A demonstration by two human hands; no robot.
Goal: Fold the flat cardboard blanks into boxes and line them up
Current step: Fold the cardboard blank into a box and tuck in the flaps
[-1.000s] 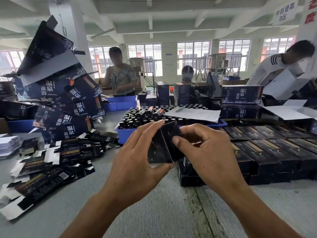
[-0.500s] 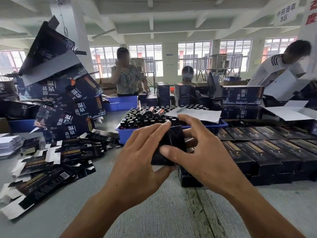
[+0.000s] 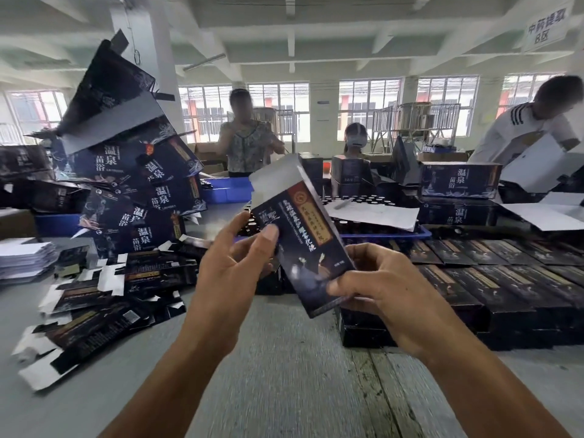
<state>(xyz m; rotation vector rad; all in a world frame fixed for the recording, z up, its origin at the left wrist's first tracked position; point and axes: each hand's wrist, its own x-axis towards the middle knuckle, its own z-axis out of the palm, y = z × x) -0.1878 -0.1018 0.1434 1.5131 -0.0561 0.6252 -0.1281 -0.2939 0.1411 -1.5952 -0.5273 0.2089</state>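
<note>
A dark printed box (image 3: 303,238) is held up in the air between the two hands, above the near middle of the table (image 3: 284,358), tilted so that its far end leans left and away. The left hand (image 3: 234,267) has its grip on the box's left side, thumb pressed on the printed face and fingers curled behind; the right hand (image 3: 376,292) pinches the near lower corner, thumb on top and fingers underneath. The body looks already squared up, while a pale flap (image 3: 275,175) at the far end stands open, so the step in hand seems to be closing that last end. The next move probably calls for a firm hold on the body with one hand while the other folds the flap over and tucks it in, without crushing the walls. After that the box belongs with the row of finished boxes (image 3: 493,279) lying side by side to the right. Flat blanks (image 3: 104,295) are strewn in a loose heap on the left, waiting their turn.
</note>
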